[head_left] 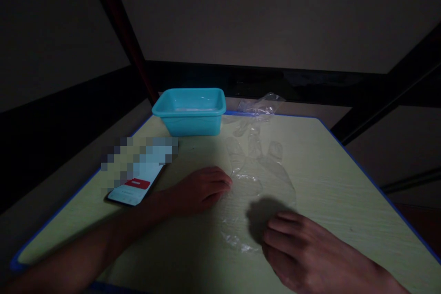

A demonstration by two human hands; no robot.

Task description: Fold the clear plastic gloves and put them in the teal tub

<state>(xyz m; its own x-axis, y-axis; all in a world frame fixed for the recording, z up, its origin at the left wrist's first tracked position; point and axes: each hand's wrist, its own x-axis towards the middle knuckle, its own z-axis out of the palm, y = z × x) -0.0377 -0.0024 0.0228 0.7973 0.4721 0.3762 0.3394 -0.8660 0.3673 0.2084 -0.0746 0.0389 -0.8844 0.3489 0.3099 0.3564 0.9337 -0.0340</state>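
Observation:
A clear disposable plastic glove lies spread on the table, its fingers pointing to the far side. My left hand is closed, with its fingertips pinched at the glove's left edge. At the near right of the glove is my right hand, its fingers curled together beside the cuff and casting a dark shadow on the glove. Its fingertips point down and away, so what they hold, if anything, is hidden. Another crumpled piece of clear plastic lies at the table's far edge.
A turquoise plastic basket stands at the far left of the pale wooden table, which has a blue edge. A phone with a lit, partly blurred screen lies by my left forearm. Beyond the table rises a dim wall.

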